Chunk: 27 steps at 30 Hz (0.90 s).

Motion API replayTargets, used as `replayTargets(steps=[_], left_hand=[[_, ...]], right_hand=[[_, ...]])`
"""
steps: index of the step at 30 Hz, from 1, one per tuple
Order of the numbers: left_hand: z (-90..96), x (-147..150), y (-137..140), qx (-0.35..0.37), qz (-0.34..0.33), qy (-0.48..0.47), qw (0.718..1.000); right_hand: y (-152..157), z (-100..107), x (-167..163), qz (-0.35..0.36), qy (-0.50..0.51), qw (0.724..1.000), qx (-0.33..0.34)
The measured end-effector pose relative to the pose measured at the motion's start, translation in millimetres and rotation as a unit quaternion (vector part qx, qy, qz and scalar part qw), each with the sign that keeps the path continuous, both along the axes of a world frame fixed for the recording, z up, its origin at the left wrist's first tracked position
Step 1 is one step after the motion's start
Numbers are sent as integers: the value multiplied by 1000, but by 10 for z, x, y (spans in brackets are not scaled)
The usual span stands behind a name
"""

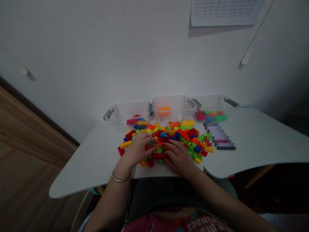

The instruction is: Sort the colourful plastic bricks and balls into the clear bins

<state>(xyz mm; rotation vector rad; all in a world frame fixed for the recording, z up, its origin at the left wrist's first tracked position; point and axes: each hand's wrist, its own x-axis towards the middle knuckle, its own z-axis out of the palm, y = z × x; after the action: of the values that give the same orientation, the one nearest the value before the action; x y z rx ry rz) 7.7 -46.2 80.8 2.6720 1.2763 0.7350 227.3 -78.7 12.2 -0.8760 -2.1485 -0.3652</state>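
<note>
The left hand [141, 146] and the right hand [180, 158] are half-curled over toy blocks [163, 135] under and between them, I cannot tell whether gripping any, and a wrist pulled back carelessly could sweep blocks off the table [96, 161].

Left hand [139, 149], right hand [180, 158], colourful toy brick pile [177, 136], 3 clear bins [172, 102] behind

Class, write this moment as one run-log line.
left hand: at brick pile | right hand: at brick pile | grip: unclear | clear bins: beyond pile
</note>
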Motion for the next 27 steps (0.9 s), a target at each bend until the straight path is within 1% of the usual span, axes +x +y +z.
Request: replayTargets(steps=[3,7,12,15,18,21,24,27], left_hand=[[38,64,-123,-37,-30,34,998],[10,101,-152,-55,-31,55,997],[-75,101,-118,-72,-45,43,995],[-119,112,-107,-75,-44,28,996],[-135,130,-102,-63,-34,9,997],[-134,138,-94,-61,-18,-20,998],[-132,129,-72,-74,28,-76,994],[-122,103,-21,-96,78,-144,982]], right_hand=[[-19,11,1,0,14,1000,1],[-51,24,13,-17,39,999,2],[-52,48,9,-42,61,997,16],[-44,44,0,-45,72,996,15],[-44,28,5,-39,82,996,8],[-49,17,15,-49,88,995,0],[-55,22,15,-54,95,994,-9],[-60,42,5,-40,84,996,-8]])
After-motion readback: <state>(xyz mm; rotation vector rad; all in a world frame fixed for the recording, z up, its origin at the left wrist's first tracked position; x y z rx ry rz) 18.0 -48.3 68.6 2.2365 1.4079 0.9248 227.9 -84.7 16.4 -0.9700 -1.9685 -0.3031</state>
